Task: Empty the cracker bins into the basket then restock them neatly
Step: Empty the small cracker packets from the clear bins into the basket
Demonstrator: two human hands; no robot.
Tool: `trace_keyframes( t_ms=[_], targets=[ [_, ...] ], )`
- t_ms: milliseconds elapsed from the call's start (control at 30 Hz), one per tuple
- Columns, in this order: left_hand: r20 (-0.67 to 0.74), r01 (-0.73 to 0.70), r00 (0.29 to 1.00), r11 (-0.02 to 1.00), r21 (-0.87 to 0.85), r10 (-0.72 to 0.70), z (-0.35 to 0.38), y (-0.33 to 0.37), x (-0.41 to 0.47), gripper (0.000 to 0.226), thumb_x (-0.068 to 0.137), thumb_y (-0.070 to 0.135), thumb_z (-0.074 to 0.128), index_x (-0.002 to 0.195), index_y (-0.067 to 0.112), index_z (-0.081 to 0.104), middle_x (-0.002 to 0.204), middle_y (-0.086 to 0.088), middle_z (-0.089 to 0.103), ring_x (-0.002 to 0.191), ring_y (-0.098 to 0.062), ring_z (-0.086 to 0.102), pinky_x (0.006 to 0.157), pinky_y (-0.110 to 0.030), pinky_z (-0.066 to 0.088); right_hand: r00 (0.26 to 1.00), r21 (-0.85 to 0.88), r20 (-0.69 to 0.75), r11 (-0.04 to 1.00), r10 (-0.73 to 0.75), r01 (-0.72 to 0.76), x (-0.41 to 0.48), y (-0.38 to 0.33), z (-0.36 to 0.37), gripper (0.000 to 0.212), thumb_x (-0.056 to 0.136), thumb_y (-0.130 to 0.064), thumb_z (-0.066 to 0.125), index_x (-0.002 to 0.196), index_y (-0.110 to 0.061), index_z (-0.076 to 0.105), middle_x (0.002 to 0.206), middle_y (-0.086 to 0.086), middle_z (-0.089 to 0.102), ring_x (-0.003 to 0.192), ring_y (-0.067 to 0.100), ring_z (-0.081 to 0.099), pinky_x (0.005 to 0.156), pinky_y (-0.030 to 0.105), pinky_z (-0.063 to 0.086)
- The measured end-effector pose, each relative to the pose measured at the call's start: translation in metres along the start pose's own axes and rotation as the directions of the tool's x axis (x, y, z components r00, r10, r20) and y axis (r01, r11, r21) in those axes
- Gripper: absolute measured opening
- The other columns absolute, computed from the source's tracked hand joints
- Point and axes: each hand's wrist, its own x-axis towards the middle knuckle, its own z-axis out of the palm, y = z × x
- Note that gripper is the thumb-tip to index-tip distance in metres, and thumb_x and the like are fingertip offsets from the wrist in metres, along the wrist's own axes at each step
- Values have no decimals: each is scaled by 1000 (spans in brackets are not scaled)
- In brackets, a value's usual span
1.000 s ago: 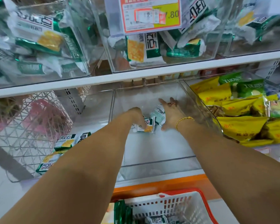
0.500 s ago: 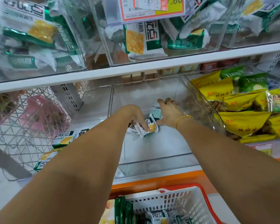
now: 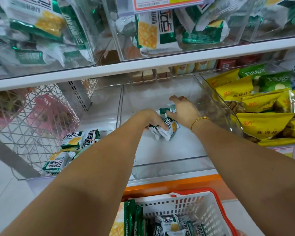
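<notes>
Clearing step: left hand (image 3: 150, 118) is gripping a bunch of cracker packets (image 3: 169, 129) on the floor of the nearly bare middle bin (image 3: 169, 163). Right hand (image 3: 184, 111), fingers spread and loose, is touching a green packet (image 3: 164, 110) just behind them. Probably worth bunching everything together and lifting over the front wall; the basket (image 3: 219, 202) is waiting directly below.

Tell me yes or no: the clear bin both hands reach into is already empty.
No: cracker packets lie in the clear bin, gripped by the left hand and touched by the right hand.
</notes>
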Motion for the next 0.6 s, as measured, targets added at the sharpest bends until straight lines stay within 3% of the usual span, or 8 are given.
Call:
trace_keyframes(
  t_ms=[67,100,200,300,400,600],
  targets=[
    [-23,-16,1000,1000,-21,16,1,1,-5,44,93,29,59,131,9,50,112,-2,52,118,-21,53,82,-26,39,1000,-36,13,999,2,-1,2,1,-2,50,92,-35,57,136,-14,45,118,19,57,108,37,57,88,39,49],
    [-32,-21,999,999,-33,20,2,2,-6,40,93,29,61,127,10,53,110,-2,55,118,-21,54,78,-25,40,1000,-40,9,999,8,-8,3,2,-3,48,93,-35,55,135,-13,45,117,19,58,107,37,57,87,40,49],
    [-33,-26,999,990,-135,22,9,5,2,20,88,26,67,97,10,58,98,-8,63,93,-19,59,73,-27,47,999,-44,-33,999,27,-28,5,2,-4,43,96,-34,49,132,-9,46,117,21,57,105,38,57,84,41,49],
    [-119,-56,992,970,-238,28,19,6,10,24,84,23,72,75,12,52,98,-8,62,91,-20,59,88,-33,52,996,-81,-87,996,33,-40,3,3,-6,47,96,-41,49,130,-7,47,119,20,55,112,36,51,83,41,47],
    [-160,-61,987,958,-279,17,23,6,10,26,81,24,75,74,14,51,99,-7,62,92,-21,60,92,-34,53,990,-120,-134,992,34,-50,3,3,-12,50,94,-45,53,124,-5,50,114,19,59,112,36,51,81,40,45],
    [-130,-58,990,994,-91,46,12,10,2,21,83,23,70,79,12,53,100,-7,59,87,-21,59,88,-30,52,989,190,-141,982,33,-6,4,-4,-12,32,92,-20,62,119,-5,60,111,19,64,101,32,59,81,32,44]
  ],
)
